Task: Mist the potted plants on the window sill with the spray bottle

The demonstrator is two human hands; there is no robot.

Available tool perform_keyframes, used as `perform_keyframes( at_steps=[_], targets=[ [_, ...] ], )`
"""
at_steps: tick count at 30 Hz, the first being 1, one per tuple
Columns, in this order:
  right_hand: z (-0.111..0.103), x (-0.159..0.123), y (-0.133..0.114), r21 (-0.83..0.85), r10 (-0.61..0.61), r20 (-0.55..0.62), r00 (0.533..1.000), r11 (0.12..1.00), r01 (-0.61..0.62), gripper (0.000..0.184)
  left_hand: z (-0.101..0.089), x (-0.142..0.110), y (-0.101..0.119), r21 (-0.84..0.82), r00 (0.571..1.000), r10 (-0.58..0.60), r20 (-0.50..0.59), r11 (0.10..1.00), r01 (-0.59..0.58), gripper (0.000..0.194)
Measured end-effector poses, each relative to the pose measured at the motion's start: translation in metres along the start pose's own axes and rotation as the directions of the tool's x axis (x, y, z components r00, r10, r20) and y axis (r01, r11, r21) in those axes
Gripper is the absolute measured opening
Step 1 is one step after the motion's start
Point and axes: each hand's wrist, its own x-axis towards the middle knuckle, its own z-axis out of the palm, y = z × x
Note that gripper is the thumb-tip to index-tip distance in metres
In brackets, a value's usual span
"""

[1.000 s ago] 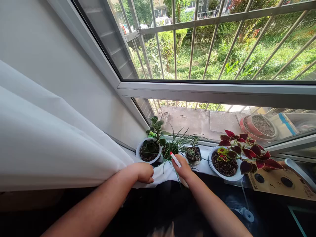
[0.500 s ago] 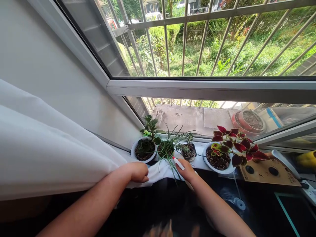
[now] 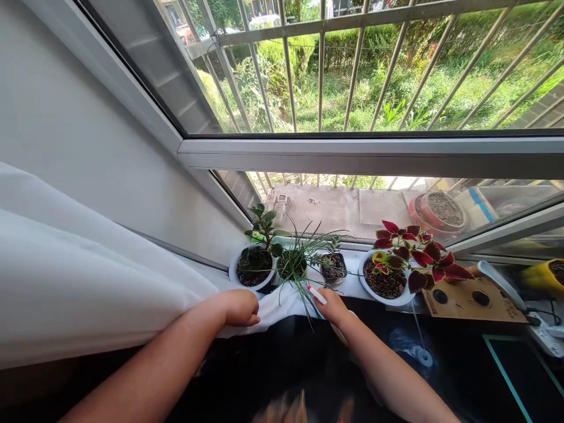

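Observation:
My left hand (image 3: 238,306) is closed on the lower edge of a white curtain (image 3: 88,282), holding it near the windowsill. My right hand (image 3: 332,305) grips the same curtain hem further right, and a white-and-red tipped object (image 3: 317,294) sticks up from its fingers. Just behind both hands stand small potted plants: a white pot with a leafy green plant (image 3: 254,265), a grassy plant (image 3: 296,262), a small dark pot (image 3: 333,267), and a white pot with red-leaved coleus (image 3: 396,267).
A barred window (image 3: 352,76) rises behind the sill. A cardboard piece with round holes (image 3: 471,299) lies right of the coleus, with a yellow pot (image 3: 546,275) and a power strip (image 3: 549,332) at far right. Outside sits a red soil-filled pot (image 3: 436,210).
The view has shifted so everything sits a little lower and further left. Both hands keep their hold on the curtain hem in nearly the same spot before the pots.

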Motion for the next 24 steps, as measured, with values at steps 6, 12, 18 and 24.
perform_keyframes(
  at_steps=[6,12,18,24],
  targets=[
    [-0.011,0.017,0.005,0.157,-0.002,-0.193,0.981,0.987,0.033,0.022,0.000,0.000,-0.001,-0.009,1.000,-0.010,0.000,1.000,0.010,0.043],
    [-0.005,0.024,0.006,0.122,0.103,-0.129,0.986,0.989,-0.087,0.021,0.003,0.003,-0.004,-0.027,1.000,-0.008,0.000,1.000,0.008,0.044],
    [-0.006,0.031,0.009,0.240,0.106,-0.192,0.976,0.969,-0.058,0.025,0.002,0.002,-0.003,-0.026,1.000,-0.010,0.000,1.000,0.010,0.045],
    [0.005,0.040,0.005,0.202,0.135,-0.107,0.985,0.973,-0.111,0.018,0.001,0.002,-0.002,-0.037,1.000,-0.008,0.008,0.999,0.008,0.044]
  ],
)
